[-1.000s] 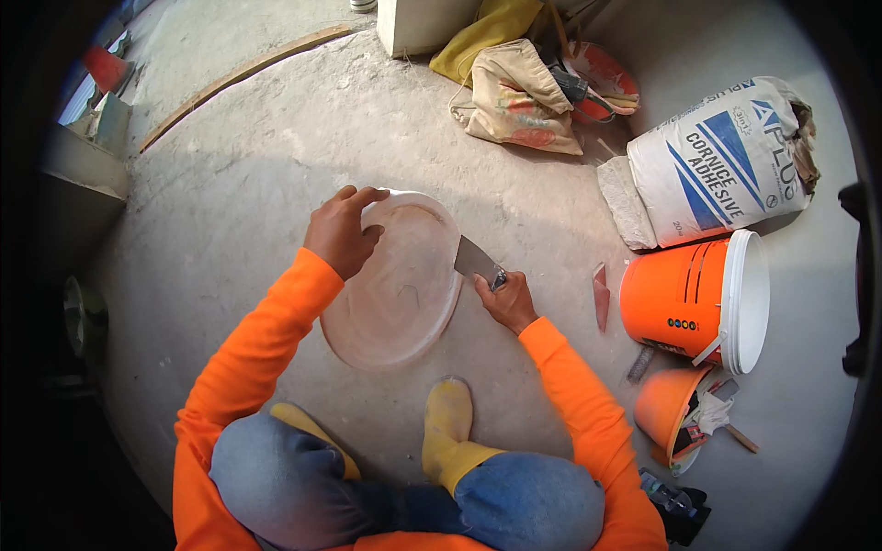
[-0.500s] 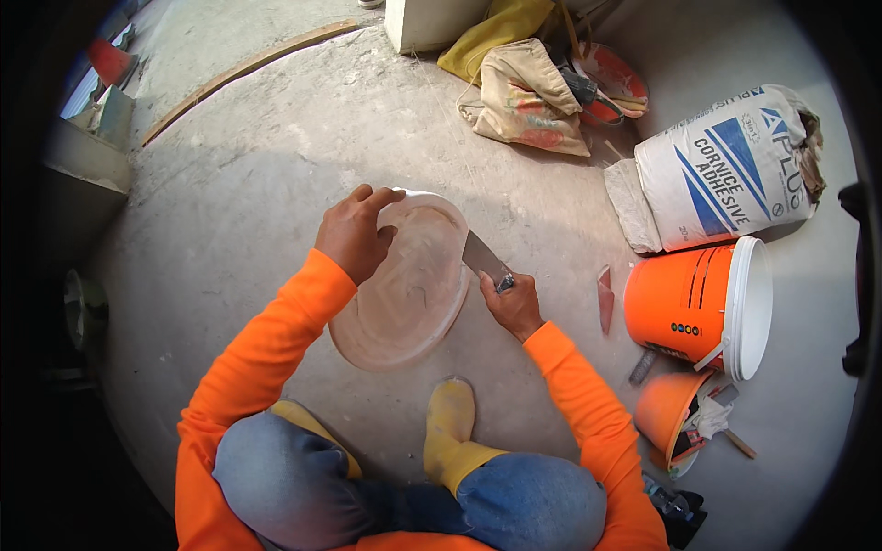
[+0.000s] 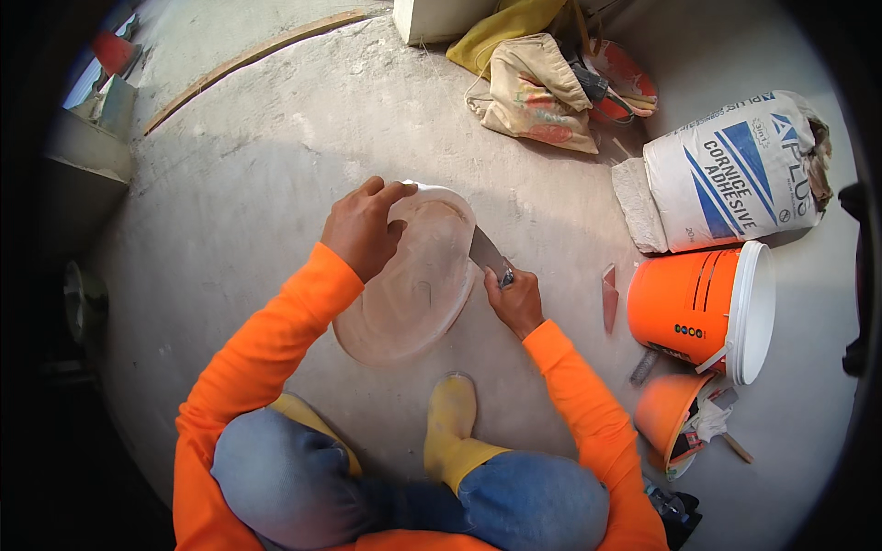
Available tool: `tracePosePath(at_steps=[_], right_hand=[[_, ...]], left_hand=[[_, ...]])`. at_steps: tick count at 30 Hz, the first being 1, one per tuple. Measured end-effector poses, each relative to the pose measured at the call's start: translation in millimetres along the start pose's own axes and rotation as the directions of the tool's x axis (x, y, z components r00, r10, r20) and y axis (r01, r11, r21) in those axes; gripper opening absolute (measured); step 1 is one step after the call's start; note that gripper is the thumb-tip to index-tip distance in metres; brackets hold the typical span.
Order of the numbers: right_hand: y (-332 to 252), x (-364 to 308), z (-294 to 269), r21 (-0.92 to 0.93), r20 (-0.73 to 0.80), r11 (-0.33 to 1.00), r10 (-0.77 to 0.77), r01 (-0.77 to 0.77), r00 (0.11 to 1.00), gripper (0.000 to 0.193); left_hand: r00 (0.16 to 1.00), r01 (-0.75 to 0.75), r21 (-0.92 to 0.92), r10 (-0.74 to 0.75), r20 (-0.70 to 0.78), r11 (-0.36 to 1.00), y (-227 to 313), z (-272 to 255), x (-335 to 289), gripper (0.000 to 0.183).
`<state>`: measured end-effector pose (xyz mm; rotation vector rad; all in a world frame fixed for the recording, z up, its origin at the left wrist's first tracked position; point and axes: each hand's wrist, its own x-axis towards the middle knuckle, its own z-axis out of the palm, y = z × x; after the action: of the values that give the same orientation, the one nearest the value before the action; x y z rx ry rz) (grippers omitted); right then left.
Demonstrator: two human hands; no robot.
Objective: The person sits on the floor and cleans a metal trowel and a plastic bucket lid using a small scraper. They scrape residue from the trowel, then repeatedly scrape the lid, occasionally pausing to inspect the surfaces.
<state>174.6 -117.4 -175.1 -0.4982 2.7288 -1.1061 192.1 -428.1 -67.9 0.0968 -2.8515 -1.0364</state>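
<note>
In front of me is a round, cloudy plastic lid (image 3: 404,308), smeared with pale residue and tilted up from the floor. My left hand (image 3: 367,225) is closed on its far rim, thumb over the face and fingers at the edge. A putty knife (image 3: 485,250) with a wide flat blade is in my right hand (image 3: 516,303), fingers wrapped round the handle. Its blade meets the lid's right edge; whether it touches the rim or passes behind it I cannot tell.
To the right lie an orange bucket (image 3: 680,298) on its side, a tipped orange bowl (image 3: 669,413) with tools, and a white powder sack (image 3: 726,179). A reddish shard (image 3: 609,298) is nearer. Beyond are a cloth bag (image 3: 533,92) and a wooden strip (image 3: 248,66). My yellow boots (image 3: 450,422) stand close below the lid.
The view has shifted slightly, and the lid with my left hand sits a little farther up and right in it. Both grips look the same.
</note>
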Motion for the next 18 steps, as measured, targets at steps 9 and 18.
tracePosePath(at_steps=[9, 18], right_hand=[[8, -4, -3, -0.025, 0.173, 0.997, 0.080, -0.077, 0.982, 0.037], [4, -4, -10, -0.030, 0.132, 0.999, 0.022, -0.018, 0.991, 0.024]], left_hand=[[1.000, 0.023, 0.007, -0.023, 0.011, 1.000, -1, -2, -2, 0.050], [1.000, -0.003, 0.032, 0.002, 0.017, 0.999, 4, -1, -1, 0.049]])
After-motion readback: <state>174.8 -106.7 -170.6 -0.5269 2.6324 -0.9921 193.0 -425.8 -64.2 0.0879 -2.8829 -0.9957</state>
